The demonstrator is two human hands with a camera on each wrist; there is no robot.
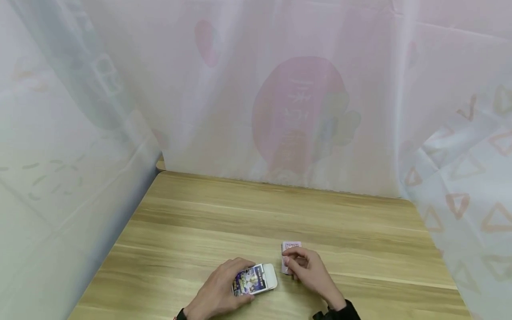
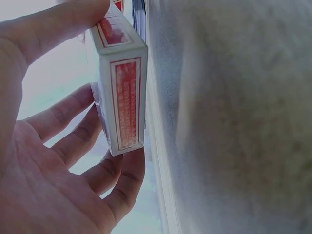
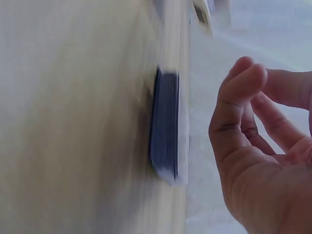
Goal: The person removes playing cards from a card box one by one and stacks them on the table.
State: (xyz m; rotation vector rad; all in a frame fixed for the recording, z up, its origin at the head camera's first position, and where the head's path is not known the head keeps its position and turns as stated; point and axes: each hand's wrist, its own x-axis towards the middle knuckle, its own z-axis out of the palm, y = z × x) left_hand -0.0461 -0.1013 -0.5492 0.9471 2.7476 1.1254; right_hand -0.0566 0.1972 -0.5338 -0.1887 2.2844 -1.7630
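My left hand [image 1: 216,286] grips a small printed card box [image 1: 249,281] between thumb and fingers, just above or on the table. A white end flap [image 1: 270,276] sticks out from the box's right end. The left wrist view shows the box's closed white end with a red panel [image 2: 127,102]. To the right of the box lies a stack of cards [image 1: 293,244] with a pinkish printed top. Over the stack is my right hand [image 1: 316,275], fingers loosely curled. In the right wrist view its fingers stand apart from the dark-edged stack [image 3: 165,126] and hold nothing.
The wooden table [image 1: 192,213] carries the box and the stack near its front. Pale printed curtains hang at the back [image 1: 224,133], the left [image 1: 48,200] and the right [image 1: 460,178]. They border the table's edges.
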